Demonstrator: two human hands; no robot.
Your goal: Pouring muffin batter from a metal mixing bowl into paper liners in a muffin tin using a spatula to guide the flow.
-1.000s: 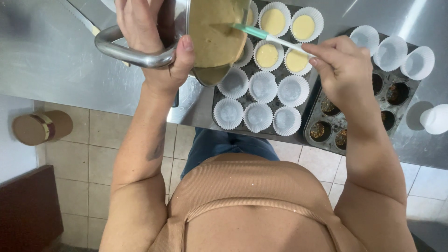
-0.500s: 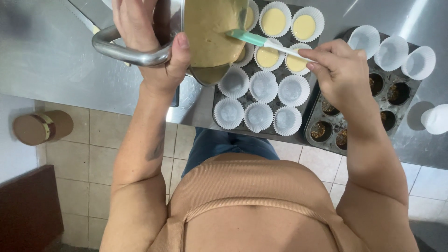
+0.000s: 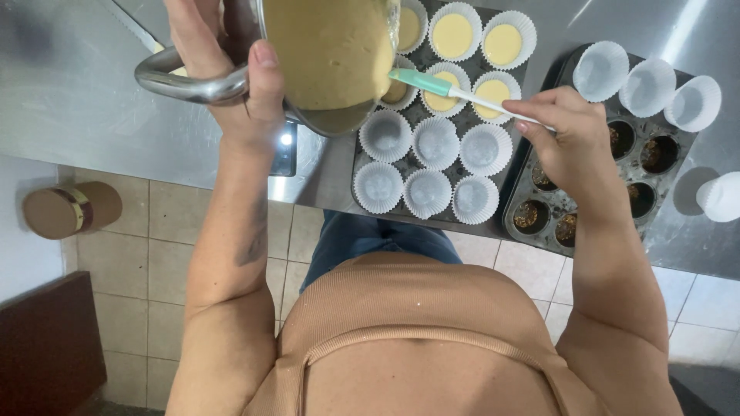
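Item 1, bowl (image 3: 331,54): steel, tilted over the near-left part of the tray, full of yellow batter (image 3: 324,38). Your left hand (image 3: 231,85) grips its loop handle (image 3: 181,81), fingers wrapped over the top, thumb pressed along the side.

Item 2, spatula (image 3: 455,92): teal blade, white shaft, blade tip at the bowl's lip. Your right hand (image 3: 574,139) pinches the shaft between thumb and curled fingers.

Item 3, tray (image 3: 354,173): dark muffin tin on the steel counter (image 3: 69,100), white paper liners throughout. Far rows hold batter; the near six liners (image 3: 432,166) stand unfilled.

Item 4, second tin (image 3: 524,231): just right of the tray, partly under your right wrist, with dark crusted cups and three loose liners along its far edge. One more liner (image 3: 721,196) sits apart on the counter.

Risks, as judged:
- The bowl is heavy and steeply tipped (one hand only); a slip of that grip would likely flood several cups.
- Batter running past the blade may land on the tin between liners.
- The lip hides the cup beneath, so overfilling is easy.
- Your right wrist could brush the loose liners.
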